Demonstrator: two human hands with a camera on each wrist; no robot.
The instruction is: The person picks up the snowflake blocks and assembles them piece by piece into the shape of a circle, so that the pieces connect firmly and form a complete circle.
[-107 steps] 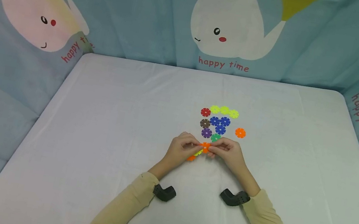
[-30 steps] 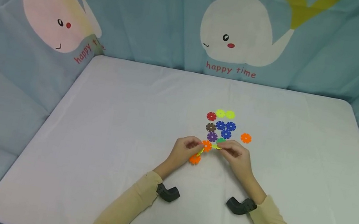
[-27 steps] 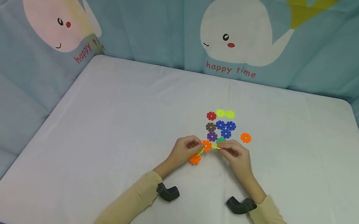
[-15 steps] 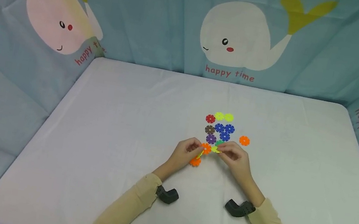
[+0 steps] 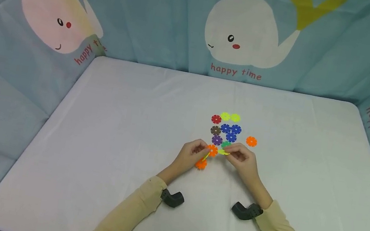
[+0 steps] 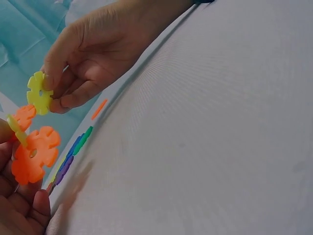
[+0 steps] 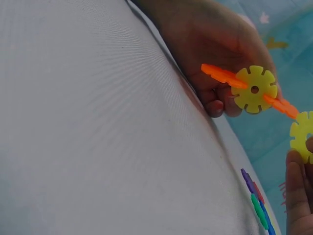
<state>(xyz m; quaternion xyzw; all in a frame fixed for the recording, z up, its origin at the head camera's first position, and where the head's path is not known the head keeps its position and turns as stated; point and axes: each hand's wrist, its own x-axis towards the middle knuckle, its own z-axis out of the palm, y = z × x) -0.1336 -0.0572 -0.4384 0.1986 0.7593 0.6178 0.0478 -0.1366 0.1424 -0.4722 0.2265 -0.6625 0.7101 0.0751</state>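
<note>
My left hand (image 5: pixel 191 155) pinches a small chain of interlocking snowflake discs. In the right wrist view, a yellow disc (image 7: pixel 244 100) is slotted between two orange discs, the outer one (image 7: pixel 217 74) and the inner one (image 7: pixel 283 106). My right hand (image 5: pixel 241 159) pinches another yellow disc (image 6: pixel 40 95) between thumb and finger. That disc's edge meets the edge of the inner orange disc, and both hands are close together above the table.
On the white table (image 5: pixel 114 120) just beyond the hands lie loose discs: red (image 5: pixel 216 119), brown (image 5: pixel 215 130), purple (image 5: pixel 216 140), green (image 5: pixel 226 144), two yellow (image 5: pixel 235 118) and several blue (image 5: pixel 231 137). A lone orange disc (image 5: pixel 251 141) lies to the right.
Earlier both hands were at the chain's orange disc and three yellow discs lay at the back. Now two lie there, and my right hand holds a yellow one. Over the last second the hands barely move.
</note>
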